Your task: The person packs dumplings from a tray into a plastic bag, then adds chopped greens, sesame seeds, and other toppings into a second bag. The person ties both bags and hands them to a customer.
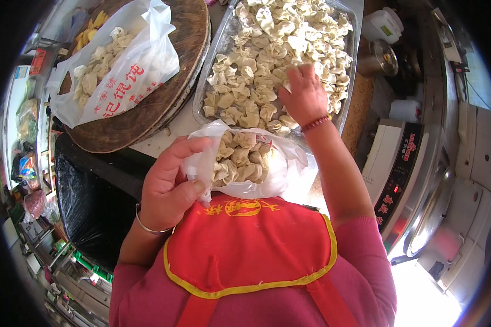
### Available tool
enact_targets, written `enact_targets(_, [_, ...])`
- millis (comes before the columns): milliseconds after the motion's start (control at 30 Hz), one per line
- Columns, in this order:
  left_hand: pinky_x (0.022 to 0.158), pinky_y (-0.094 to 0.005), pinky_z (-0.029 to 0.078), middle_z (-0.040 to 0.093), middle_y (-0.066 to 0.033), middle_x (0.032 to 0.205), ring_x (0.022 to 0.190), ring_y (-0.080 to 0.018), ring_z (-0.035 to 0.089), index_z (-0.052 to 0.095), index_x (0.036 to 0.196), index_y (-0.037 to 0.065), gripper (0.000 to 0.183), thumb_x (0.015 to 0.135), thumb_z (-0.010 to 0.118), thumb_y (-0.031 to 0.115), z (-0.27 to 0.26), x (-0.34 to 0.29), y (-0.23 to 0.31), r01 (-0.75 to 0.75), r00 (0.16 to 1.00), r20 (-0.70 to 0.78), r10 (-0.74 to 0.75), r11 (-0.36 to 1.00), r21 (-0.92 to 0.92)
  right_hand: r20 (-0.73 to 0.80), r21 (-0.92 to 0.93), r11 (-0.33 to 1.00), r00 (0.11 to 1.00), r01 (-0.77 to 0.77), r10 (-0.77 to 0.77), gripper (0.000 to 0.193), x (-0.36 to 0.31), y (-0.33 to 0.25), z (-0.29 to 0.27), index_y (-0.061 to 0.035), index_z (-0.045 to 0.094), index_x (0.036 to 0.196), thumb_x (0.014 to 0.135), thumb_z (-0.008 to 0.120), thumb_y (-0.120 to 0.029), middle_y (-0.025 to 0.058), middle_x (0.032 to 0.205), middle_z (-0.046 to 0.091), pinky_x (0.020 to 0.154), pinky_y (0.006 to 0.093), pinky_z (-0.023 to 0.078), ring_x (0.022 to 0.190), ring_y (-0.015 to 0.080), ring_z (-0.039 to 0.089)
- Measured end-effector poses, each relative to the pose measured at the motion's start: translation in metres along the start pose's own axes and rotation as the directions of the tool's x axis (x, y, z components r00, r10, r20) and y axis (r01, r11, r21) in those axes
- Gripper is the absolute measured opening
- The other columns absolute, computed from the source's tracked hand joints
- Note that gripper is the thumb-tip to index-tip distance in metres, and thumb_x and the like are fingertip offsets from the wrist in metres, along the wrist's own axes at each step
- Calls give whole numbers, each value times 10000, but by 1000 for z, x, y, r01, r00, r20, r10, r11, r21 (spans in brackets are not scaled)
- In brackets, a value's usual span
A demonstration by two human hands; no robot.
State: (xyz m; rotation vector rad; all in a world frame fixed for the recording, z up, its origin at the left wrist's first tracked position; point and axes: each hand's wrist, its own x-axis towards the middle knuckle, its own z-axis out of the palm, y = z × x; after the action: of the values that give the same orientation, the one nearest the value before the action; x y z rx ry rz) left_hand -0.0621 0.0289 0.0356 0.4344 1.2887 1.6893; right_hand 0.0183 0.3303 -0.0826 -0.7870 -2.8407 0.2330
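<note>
dozens of dumplings fill the metal tray at the upper centre of the frame, the right hand among them, its grip impossible to tell. at mid-frame, the left hand pinches a plastic bag holding more.

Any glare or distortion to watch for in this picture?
Head view: the patch at lower right is blown out; head view: edge surroundings bend with the fisheye; head view: strong light pales the dumplings beyond the right hand, though folds are readable.
</note>
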Motion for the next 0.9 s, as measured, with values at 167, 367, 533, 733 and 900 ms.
enact_targets(167, [704, -247, 525, 481, -82, 1209, 862, -112, 582, 469, 1344, -5, 523, 835, 517, -116, -3, 2, 0, -22, 1000, 12, 22, 999, 30, 216, 799, 498, 933, -338, 287, 269, -30, 27, -20, -65, 588, 1116, 868, 607, -167, 85, 924, 633, 660, 327, 558, 794, 204, 642])
enact_targets(367, [895, -286, 464, 524, -91, 1276, 1048, -146, 560, 480, 1329, -9, 547, 798, 608, -21, 3, 3, -1, 75, 997, -24, -74, 997, 21, 494, 724, 324, 786, -608, 372, 237, 1, 22, -34, -22, 655, 1022, 896, 569, -203, 87, 821, 651, 648, 329, 553, 764, 210, 658])
enact_targets(533, [890, -282, 467, 522, -94, 1280, 1037, -146, 559, 481, 1327, -8, 548, 791, 592, -36, 4, 3, 2, 49, 999, -13, -49, 996, 70, 347, -93, 995, 937, -19, 50, 246, 21, -14, -22, -124, 640, 1102, 894, 510, -105, 148, 1147, 571, 843, 429, 528, 979, 329, 642])
enact_targets(733, [704, -247, 524, 488, -92, 1227, 836, -113, 589, 462, 1344, -15, 537, 819, 500, -120, -4, 1, 2, -30, 999, 31, 28, 998, 53, 319, 191, 981, 942, 42, -102, 100, -11, 11, -34, -68, 592, 959, 873, 545, -89, 135, 1049, 605, 758, 400, 544, 867, 276, 650])
enact_targets(900, [706, -248, 526, 500, -96, 1260, 844, -109, 588, 447, 1356, -14, 562, 807, 492, -126, -1, 1, 1, -38, 999, -7, 38, 999, -18, 327, 908, 162, 896, -386, 300, 194, -27, 7, -72, -63, 611, 998, 851, 521, 26, 56, 794, 631, 622, 261, 508, 724, 117, 607])
